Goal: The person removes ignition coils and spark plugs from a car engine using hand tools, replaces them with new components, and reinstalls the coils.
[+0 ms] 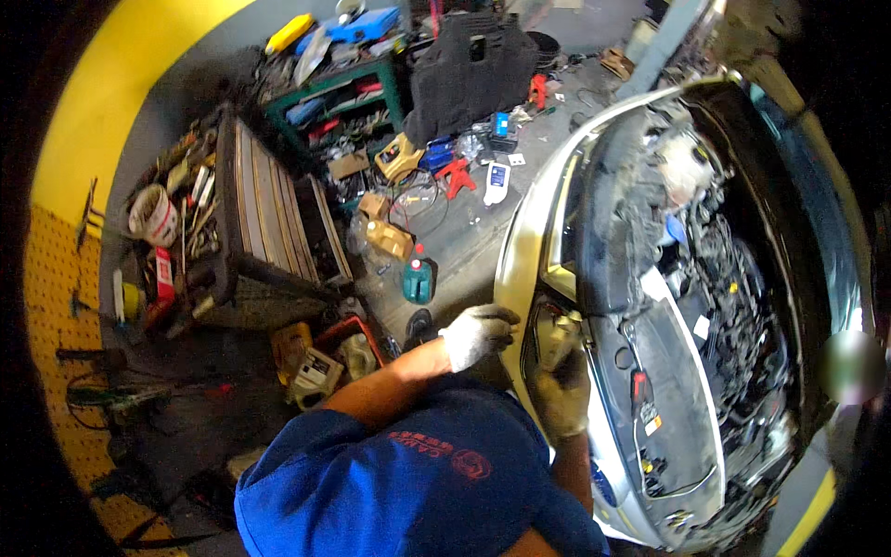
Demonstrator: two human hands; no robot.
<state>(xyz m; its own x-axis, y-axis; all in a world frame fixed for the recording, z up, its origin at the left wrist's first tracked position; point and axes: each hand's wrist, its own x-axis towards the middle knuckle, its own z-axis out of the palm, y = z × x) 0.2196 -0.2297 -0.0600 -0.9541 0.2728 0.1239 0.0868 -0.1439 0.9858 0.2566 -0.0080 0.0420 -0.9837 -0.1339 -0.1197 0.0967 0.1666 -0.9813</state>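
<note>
- gloved left hand (476,334) lies on the front corner panel (513,278) of a pale car, fingers hooked loosely over its edge. it looks like a brace for leaning in, not a carrying grip.
- right hand (562,395), in a dirtier glove, is pushed into the headlight cavity (549,327) just beside the left hand. its fingers are turned into the opening and hidden, so i cannot tell whether they are closed on anything.
- the cavity sits at the car's front corner, between the 2 hands and the open engine bay (733,306). both hands are crowded there, probably because the opening is narrow and deep.
- the bonnet is up and the bay's hoses and covers are exposed, so the corner can be reached from above.
- a green jug (418,278) stands upright on the concrete floor (469,232) near the left hand.
- a red crate (348,339) with pale canisters sits near the left forearm.
- a tool cart (260,213), its top heaped with tools and a roll of tape, stands further off to the left.
- a green shelf (343,102) and a dark draped cover (469,70) stand against the far side, with red stands and boxes scattered on the floor near them.
- a yellow pegboard wall (56,306) with a few hanging tools curves along the left.
</note>
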